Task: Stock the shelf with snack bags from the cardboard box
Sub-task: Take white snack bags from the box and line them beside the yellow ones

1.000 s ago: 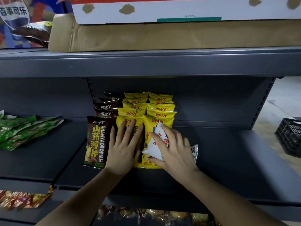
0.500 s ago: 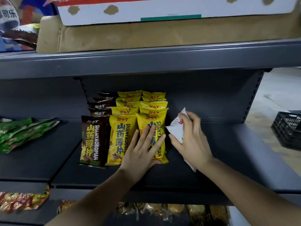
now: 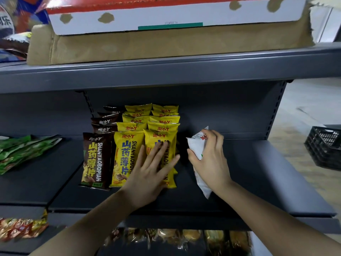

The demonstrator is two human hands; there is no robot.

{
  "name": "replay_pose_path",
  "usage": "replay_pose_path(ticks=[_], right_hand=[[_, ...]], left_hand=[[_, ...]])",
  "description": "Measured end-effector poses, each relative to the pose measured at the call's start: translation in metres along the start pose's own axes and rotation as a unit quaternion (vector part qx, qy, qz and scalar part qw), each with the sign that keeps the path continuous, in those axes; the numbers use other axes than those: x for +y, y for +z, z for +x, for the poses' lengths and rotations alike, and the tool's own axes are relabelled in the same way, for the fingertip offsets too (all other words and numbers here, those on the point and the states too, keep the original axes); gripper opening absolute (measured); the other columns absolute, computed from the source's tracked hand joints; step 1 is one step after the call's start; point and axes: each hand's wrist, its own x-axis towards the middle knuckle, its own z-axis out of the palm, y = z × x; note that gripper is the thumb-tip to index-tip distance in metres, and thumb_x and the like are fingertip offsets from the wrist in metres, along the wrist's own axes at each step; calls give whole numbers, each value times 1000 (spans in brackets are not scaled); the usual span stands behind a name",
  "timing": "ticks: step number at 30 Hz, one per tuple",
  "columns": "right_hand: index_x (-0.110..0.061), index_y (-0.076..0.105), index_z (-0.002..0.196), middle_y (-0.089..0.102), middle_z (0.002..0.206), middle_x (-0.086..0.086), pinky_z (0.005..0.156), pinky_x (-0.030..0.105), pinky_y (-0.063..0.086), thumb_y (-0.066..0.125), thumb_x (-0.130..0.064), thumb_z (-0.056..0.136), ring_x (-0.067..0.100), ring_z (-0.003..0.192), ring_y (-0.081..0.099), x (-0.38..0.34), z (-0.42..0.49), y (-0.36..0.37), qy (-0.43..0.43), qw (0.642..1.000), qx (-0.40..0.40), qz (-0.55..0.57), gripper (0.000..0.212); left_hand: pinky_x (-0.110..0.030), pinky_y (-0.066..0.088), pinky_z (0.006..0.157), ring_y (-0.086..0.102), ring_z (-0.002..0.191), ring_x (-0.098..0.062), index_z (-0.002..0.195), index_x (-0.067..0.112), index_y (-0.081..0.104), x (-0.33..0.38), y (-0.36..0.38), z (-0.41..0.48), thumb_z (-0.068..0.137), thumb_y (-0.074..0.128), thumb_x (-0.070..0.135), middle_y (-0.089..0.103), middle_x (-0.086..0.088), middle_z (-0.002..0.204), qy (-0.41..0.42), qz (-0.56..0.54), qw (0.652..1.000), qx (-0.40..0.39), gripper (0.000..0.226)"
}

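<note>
Now the right grip [image 3: 210, 159] is curled round a white bag [image 3: 196, 146], standing it on the shelf [image 3: 258, 172] just right of the yellow bags [image 3: 129, 154], not let go yet. The left grip [image 3: 153, 167] is flat, fingers straight, pressing the front yellow one. Count: yellow, 2 rows, approx 5 each; brown bags [image 3: 96, 159], 1 row, approx 5; white, 1. So 3 rows in, 4th just starting. The cardboard box [image 3: 166, 47] sits one level up, contents hidden, so can't tell what's left.

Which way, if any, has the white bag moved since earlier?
Yes, rightward: the white bag in the right hand went off the front yellow bag to beside it.
</note>
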Motion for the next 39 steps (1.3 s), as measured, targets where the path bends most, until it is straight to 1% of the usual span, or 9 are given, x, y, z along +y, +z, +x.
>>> replay_pose_path(ticks=[5, 8, 10, 14, 19, 23, 30, 34, 39], right_hand=[[-13, 36, 135, 31, 133, 2, 80, 26, 45, 71, -21, 82, 19, 116, 49, -5, 10, -7, 34, 993, 4, 113, 63], [-14, 31, 137, 33, 130, 3, 87, 20, 40, 73, -24, 82, 12, 112, 45, -14, 22, -14, 116, 969, 0, 217, 71], [-17, 26, 140, 38, 130, 2, 83, 15, 43, 73, -27, 82, 10, 110, 48, -16, 31, -20, 165, 947, -28, 273, 75], [-16, 24, 144, 64, 102, -6, 66, 11, 52, 68, -35, 86, 3, 81, 67, -2, 48, -32, 241, 883, -110, 388, 75], [-11, 62, 119, 71, 111, 9, 93, 36, 53, 58, -31, 94, 20, 103, 68, 36, 55, -35, 258, 815, -295, 426, 32], [-6, 62, 119, 71, 112, 13, 88, 37, 55, 58, -26, 94, 24, 103, 68, 53, 73, -18, 295, 818, -253, 424, 32], [-9, 63, 103, 72, 104, 16, 81, 38, 57, 66, -25, 90, 26, 92, 70, 58, 107, 26, 293, 855, -146, 403, 21], [-12, 63, 96, 71, 97, 11, 71, 30, 56, 63, -12, 91, 20, 83, 68, 65, 110, 41, 273, 861, -176, 391, 5], [-11, 55, 95, 65, 90, 8, 61, 29, 50, 59, 4, 85, 17, 76, 61, 80, 101, 56, 227, 913, -242, 238, 19]], left_hand=[[-37, 37, 110, 35, 137, -24, 145, 2, 27, 71, -28, 36, 86, 50, 34, 32, -15, 150, -73, -169, 980, 75, 71], [-37, 25, 116, 15, 144, -26, 148, 3, -1, 98, -25, 71, 81, 70, 23, 11, -21, 154, -230, -328, 914, 59, 99], [-42, 34, 111, 26, 140, -27, 149, 5, -3, 103, -16, 90, 83, 68, 28, 18, -16, 152, -307, -388, 869, 29, 100], [-38, 51, 87, 58, 104, -13, 130, 21, 31, 90, 8, 110, 75, 73, 24, 55, 4, 117, -384, -517, 764, 18, 70], [-21, 51, 71, 63, 95, -5, 121, 23, 49, 68, 26, 126, 76, 67, 3, 65, 8, 102, -375, -600, 706, -14, 52], [-44, 54, 84, 60, 107, -24, 132, 22, 37, 62, 41, 141, 75, 63, 25, 60, -2, 117, -422, -524, 740, -22, 63], [-38, 39, 98, 36, 132, -27, 149, 14, -11, 77, 63, 161, 81, 70, 32, 30, -11, 145, -415, -380, 826, -25, 107], [-41, 42, 100, 43, 129, -29, 149, 12, 2, 69, 84, 171, 80, 70, 27, 40, -13, 142, -441, -381, 813, -4, 99], [-36, 47, 87, 58, 99, -25, 118, 9, 49, 54, 116, 183, 83, 59, 28, 58, -11, 107, -450, -306, 832, 109, 40]])
